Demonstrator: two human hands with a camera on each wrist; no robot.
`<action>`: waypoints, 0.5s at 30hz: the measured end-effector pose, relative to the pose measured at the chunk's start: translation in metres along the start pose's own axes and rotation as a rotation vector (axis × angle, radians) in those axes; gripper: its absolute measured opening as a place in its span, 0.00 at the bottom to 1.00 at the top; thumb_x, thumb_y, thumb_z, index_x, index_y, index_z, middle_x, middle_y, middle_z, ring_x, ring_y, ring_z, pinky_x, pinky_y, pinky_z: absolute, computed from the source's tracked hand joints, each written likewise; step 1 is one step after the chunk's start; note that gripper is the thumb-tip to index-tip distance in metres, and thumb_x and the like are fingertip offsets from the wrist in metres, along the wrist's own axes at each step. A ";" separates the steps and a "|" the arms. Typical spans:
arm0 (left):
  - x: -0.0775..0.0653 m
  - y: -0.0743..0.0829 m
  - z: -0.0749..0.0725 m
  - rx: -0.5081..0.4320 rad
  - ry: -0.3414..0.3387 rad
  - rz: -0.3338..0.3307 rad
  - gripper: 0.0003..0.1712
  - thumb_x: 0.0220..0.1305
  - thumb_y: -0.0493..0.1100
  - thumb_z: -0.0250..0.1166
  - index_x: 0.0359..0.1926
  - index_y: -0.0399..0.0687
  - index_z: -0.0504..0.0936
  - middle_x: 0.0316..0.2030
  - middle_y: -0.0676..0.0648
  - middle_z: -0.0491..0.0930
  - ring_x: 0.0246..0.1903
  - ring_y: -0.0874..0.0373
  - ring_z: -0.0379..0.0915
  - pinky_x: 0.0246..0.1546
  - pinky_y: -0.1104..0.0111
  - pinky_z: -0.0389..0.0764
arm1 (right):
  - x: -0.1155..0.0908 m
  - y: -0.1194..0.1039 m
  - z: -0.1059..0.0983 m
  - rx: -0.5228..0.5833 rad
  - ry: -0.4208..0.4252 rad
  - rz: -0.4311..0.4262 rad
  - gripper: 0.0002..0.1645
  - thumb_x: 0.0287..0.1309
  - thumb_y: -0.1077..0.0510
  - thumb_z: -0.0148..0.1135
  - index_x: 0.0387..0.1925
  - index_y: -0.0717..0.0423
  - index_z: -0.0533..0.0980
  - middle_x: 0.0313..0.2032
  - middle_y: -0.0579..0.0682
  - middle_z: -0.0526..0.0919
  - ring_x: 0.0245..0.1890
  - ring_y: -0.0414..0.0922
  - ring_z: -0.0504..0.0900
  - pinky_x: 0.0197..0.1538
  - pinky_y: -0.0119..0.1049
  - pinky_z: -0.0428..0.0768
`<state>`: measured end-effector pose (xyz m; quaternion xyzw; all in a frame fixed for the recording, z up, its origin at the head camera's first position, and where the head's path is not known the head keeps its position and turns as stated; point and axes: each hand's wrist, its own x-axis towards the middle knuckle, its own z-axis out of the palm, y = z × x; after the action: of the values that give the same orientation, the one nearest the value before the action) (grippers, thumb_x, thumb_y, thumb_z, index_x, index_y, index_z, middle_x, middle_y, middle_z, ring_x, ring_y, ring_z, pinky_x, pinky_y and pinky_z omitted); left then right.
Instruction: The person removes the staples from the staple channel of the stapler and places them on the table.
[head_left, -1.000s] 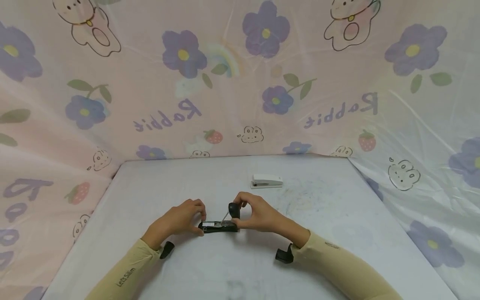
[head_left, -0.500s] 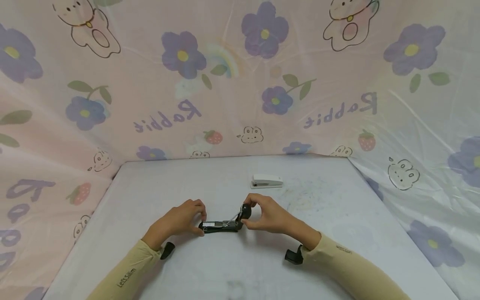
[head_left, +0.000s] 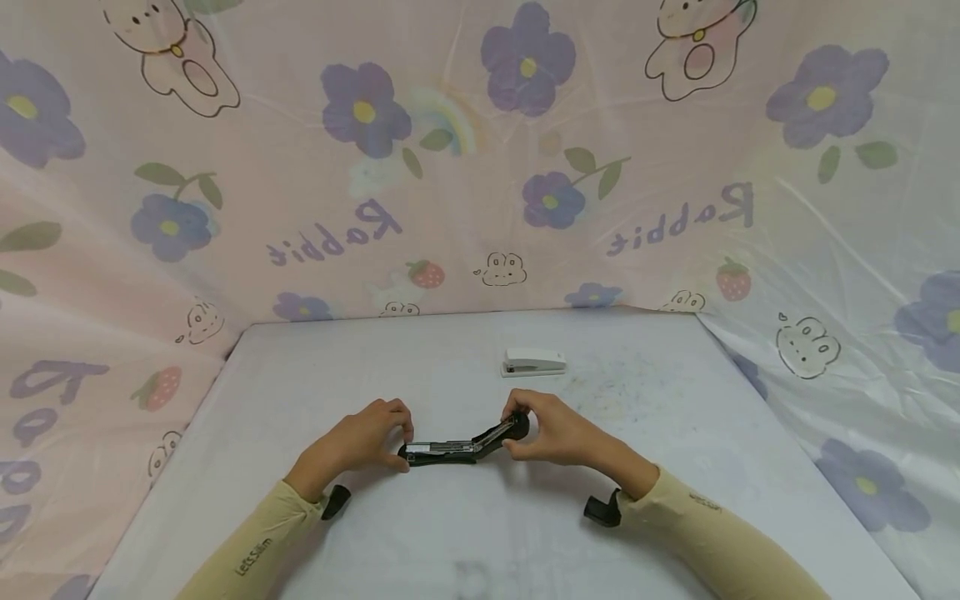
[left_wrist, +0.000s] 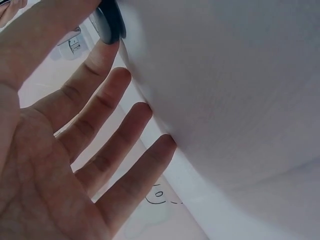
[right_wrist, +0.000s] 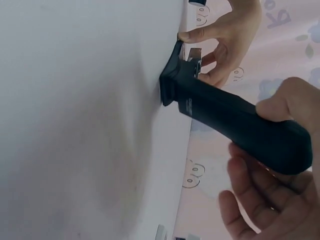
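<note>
the black stapler [head_left: 444,457] lies splayed open on the white table [head_left: 420,542], between the hands. the left hand [head_left: 366,435] pinches the end of its base between thumb and index finger — the other three fingers spread loose. the right hand [head_left: 557,430] grips the tilted-up top arm [right_wrist: 220,110] near its tip, thumb opposite fingers. a white stapler [head_left: 534,363] sits behind.

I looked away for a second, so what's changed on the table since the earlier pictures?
The right hand has swung the hinged top arm of the long, slim black stapler outward to the right, opening it wider. Neither hand let go: the left hand still pinches its left end. The boxy white stapler farther back stayed put.
</note>
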<state>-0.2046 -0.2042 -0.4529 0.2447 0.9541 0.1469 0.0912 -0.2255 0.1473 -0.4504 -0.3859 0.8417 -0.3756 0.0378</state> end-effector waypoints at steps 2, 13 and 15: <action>0.001 0.000 0.001 -0.001 0.000 0.004 0.21 0.51 0.52 0.87 0.38 0.61 0.81 0.55 0.54 0.79 0.57 0.48 0.74 0.42 0.45 0.83 | -0.002 0.001 -0.002 -0.026 -0.023 0.019 0.17 0.56 0.59 0.78 0.42 0.43 0.78 0.39 0.35 0.83 0.41 0.36 0.80 0.50 0.39 0.81; 0.000 0.006 -0.004 0.005 -0.010 -0.012 0.21 0.51 0.51 0.88 0.38 0.61 0.82 0.55 0.53 0.79 0.60 0.45 0.74 0.45 0.41 0.83 | -0.006 0.005 -0.007 -0.111 -0.159 0.059 0.14 0.62 0.59 0.75 0.47 0.47 0.79 0.45 0.39 0.83 0.48 0.40 0.81 0.55 0.44 0.81; 0.000 0.007 -0.005 0.004 -0.012 -0.013 0.21 0.51 0.50 0.88 0.38 0.60 0.82 0.56 0.52 0.79 0.60 0.44 0.74 0.45 0.41 0.83 | -0.004 0.002 -0.008 -0.138 -0.162 0.035 0.15 0.64 0.57 0.75 0.49 0.49 0.80 0.47 0.41 0.83 0.50 0.41 0.81 0.57 0.45 0.81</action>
<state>-0.2029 -0.1989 -0.4463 0.2393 0.9554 0.1428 0.0974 -0.2267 0.1550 -0.4469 -0.4019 0.8665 -0.2834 0.0858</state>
